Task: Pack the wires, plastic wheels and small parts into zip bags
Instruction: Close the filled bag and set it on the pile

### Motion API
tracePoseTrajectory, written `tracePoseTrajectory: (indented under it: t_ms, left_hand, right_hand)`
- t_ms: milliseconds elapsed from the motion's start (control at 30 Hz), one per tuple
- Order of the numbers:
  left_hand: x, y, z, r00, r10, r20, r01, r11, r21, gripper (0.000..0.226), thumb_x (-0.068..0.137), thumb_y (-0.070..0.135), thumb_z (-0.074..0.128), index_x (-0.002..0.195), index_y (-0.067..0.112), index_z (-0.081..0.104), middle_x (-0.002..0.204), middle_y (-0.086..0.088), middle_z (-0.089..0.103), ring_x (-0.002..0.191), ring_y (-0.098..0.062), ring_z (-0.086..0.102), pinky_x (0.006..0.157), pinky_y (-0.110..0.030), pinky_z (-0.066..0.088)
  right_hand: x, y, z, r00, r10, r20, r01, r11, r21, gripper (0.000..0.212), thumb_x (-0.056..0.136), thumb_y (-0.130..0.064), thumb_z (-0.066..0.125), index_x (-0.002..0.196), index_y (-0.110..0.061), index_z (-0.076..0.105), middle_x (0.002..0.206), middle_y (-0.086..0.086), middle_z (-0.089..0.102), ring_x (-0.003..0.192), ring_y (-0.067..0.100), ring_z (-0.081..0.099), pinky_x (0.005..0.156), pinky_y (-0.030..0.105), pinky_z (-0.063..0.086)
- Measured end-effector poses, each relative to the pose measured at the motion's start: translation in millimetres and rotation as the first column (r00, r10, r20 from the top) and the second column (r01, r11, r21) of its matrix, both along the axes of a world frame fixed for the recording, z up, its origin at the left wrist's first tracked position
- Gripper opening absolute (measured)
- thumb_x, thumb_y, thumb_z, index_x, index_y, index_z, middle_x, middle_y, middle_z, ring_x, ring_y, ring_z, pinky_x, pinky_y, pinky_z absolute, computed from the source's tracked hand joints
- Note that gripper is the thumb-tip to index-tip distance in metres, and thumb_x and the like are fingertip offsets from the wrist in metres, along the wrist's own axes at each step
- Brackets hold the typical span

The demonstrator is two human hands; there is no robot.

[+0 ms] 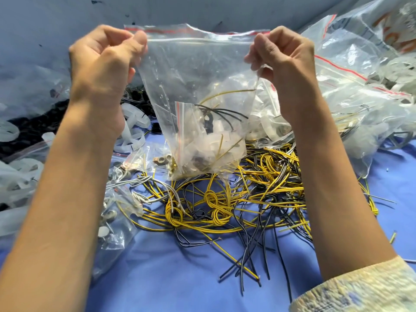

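I hold a clear zip bag (193, 64) with a red strip along its top, raised above the table. My left hand (105, 61) pinches its top left corner and my right hand (281, 57) pinches its top right corner. Inside the bag lie a smaller zip bag, yellow and black wires, white plastic pieces and small metal parts. Below it a tangle of yellow, black and grey wires (225, 203) spreads over the blue cloth (180, 278). White plastic wheels (132, 131) lie behind my left wrist.
Filled zip bags (360, 91) pile up at the right. Small bags of metal parts (112, 226) lie at the left by my forearm, with more bags and wheels (20, 172) at the far left. A blue-grey wall (67, 19) stands behind.
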State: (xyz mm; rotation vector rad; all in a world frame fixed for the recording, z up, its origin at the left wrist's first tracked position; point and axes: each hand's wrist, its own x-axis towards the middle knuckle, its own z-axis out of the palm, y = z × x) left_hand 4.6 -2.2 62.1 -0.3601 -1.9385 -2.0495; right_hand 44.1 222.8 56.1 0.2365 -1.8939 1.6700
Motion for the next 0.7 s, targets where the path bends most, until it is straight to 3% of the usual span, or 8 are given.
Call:
tracePoseTrajectory:
  t_ms: [200, 433, 600, 700]
  left_hand:
    - [2.9, 2.4, -2.4, 0.994, -0.099, 0.054, 0.100, 0.995, -0.010, 0.005, 0.089, 0.025, 0.062, 0.084, 0.025, 0.062, 0.075, 0.015, 0.068, 0.077, -0.004, 0.058, 0.082, -0.024, 0.043]
    - [0.3, 0.8, -4.9, 0.993, -0.105, 0.055, 0.110, 0.989, -0.095, 0.012, 0.087, 0.033, 0.066, 0.078, 0.025, 0.065, 0.069, 0.016, 0.067, 0.075, -0.002, 0.057, 0.080, -0.023, 0.042]
    - [-0.9, -1.7, -6.3, 0.994, -0.110, 0.001, 0.110, 0.988, -0.112, 0.018, 0.076, 0.040, 0.066, 0.077, 0.023, 0.064, 0.067, 0.016, 0.065, 0.071, -0.001, 0.054, 0.080, -0.020, 0.043]
    - [-4.0, -0.6, -6.9, 0.998, -0.061, -0.015, 0.059, 0.991, -0.124, 0.015, 0.084, 0.034, 0.066, 0.077, 0.021, 0.064, 0.062, 0.017, 0.064, 0.064, 0.003, 0.054, 0.078, -0.016, 0.046]
  right_hand:
    - [-1.2, -5.1, 2.2, 0.998, 0.055, 0.009, -0.055, 0.998, 0.015, 0.023, 0.095, -0.011, 0.054, 0.072, -0.013, 0.057, 0.067, 0.000, 0.063, 0.057, 0.005, 0.052, 0.058, 0.018, 0.039]
    - [-0.9, -0.5, 0.5, 0.988, 0.149, 0.030, -0.146, 0.986, -0.081, 0.012, 0.091, -0.014, 0.060, 0.079, -0.014, 0.063, 0.070, -0.001, 0.067, 0.061, 0.006, 0.060, 0.059, 0.018, 0.044]
    - [-2.7, -4.0, -1.6, 0.985, 0.156, 0.073, -0.153, 0.987, -0.045, 0.010, 0.092, -0.013, 0.059, 0.082, -0.015, 0.064, 0.069, -0.004, 0.069, 0.061, 0.006, 0.060, 0.060, 0.019, 0.043]
    - [-3.8, -5.5, -2.4, 0.988, 0.137, 0.075, -0.136, 0.990, -0.025, 0.011, 0.092, -0.014, 0.060, 0.082, -0.015, 0.064, 0.070, -0.003, 0.069, 0.062, 0.006, 0.061, 0.062, 0.020, 0.043]
